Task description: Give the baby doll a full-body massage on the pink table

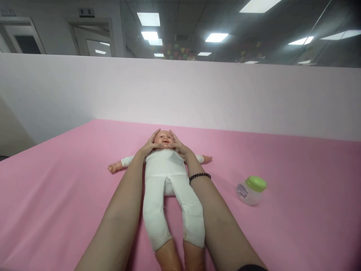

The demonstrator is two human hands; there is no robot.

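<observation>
A baby doll (166,163) with a white cloth body lies on its back, its head away from me and its arms stretched out sideways. My left hand (149,146) cups the left side of its head, the thumb along the chin. On the opposite side my right hand (179,146) holds the head the same way, with its thumb near the chin. Both sets of fingers reach up past the cheeks. My forearms run along either side of the doll's body, and a black coiled band (200,175) circles my right wrist.
A clear jar with a green lid (256,183) sits tilted on the pink padded surface (296,210), right of my right forearm. Behind the surface rises a low white wall (180,94). Beyond it are a doorway (93,39) and dark glass reflecting ceiling lights.
</observation>
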